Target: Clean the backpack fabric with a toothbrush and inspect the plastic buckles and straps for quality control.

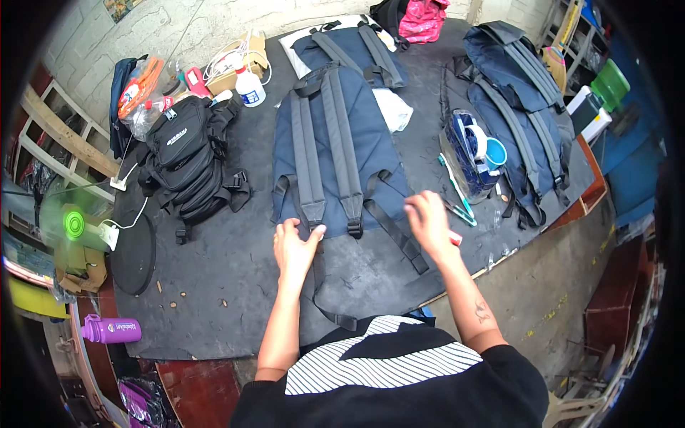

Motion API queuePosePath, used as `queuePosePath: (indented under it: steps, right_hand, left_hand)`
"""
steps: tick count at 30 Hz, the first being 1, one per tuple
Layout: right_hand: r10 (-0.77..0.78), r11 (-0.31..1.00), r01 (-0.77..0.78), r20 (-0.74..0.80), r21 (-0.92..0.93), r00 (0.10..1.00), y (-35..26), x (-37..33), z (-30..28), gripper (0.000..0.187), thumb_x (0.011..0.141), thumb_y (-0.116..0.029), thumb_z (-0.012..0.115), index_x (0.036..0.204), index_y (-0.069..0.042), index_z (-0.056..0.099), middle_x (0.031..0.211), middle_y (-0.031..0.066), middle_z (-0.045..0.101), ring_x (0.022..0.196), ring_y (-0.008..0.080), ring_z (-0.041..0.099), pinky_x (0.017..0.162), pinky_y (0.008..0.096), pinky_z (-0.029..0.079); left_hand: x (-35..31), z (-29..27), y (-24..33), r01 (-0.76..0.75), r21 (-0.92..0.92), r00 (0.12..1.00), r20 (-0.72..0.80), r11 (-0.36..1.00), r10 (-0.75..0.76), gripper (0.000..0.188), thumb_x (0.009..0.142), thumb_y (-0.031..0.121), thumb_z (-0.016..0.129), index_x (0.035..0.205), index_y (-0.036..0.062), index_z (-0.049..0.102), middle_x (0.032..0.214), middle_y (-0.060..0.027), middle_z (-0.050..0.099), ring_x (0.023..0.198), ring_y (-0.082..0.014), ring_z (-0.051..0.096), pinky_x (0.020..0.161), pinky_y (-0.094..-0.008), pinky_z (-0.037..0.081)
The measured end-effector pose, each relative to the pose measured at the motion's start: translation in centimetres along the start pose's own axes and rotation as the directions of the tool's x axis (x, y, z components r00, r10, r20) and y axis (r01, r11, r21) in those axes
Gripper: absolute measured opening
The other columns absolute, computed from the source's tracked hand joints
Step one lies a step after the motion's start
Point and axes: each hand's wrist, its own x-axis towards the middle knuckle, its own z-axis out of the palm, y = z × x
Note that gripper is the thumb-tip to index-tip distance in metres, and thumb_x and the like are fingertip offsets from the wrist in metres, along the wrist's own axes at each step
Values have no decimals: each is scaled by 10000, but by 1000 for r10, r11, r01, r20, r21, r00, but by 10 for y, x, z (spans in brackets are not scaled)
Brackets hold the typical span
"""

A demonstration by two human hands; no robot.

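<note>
A navy blue backpack [367,135] lies flat in front of me, its two padded grey shoulder straps [335,118] facing up. At its lower left corner is my left hand [294,250], thumb and fingers apart, close to the buckle end of the left strap. Whether the thumb touches the webbing I cannot tell. My right hand [429,225] is raised beside the lower right corner, fingers loosely bent and apart, with nothing visible in them. A loose black webbing strap [396,239] trails between the hands, and another [330,310] hangs toward the table's near edge.
A black backpack [189,160] and a white spray bottle [250,87] stand left on the dark table [228,278]. To the right are a clear pouch [467,153], toothbrushes [457,185] and more blue backpacks [521,114]. A purple bottle [114,329] lies by the near left edge.
</note>
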Motion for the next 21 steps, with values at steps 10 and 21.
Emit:
queuePosePath:
  steps: [10,21]
  right_hand:
    - [198,111,-615,589,781,784,-59,-10,32,104,814,-76,637,846,-29,549,751,-23,545,686,88,514,649,244,419]
    - [-96,767,-130,312,628,945,-43,10,-5,167,787,-177,666,850,-26,633,805,59,598,699,148,573,625,288,450]
  left_hand:
    - [-11,1,50,-67,-498,998,-22,865,65,519,783,208,713,1197,33,454,1066,-130,435,901,-221,518,766,-339,465]
    - [59,-10,46,763,-559,646,688,-326,331,247,901,158,530,1110,27,542,1052,-131,593,1011,-337,581,803,-423,503]
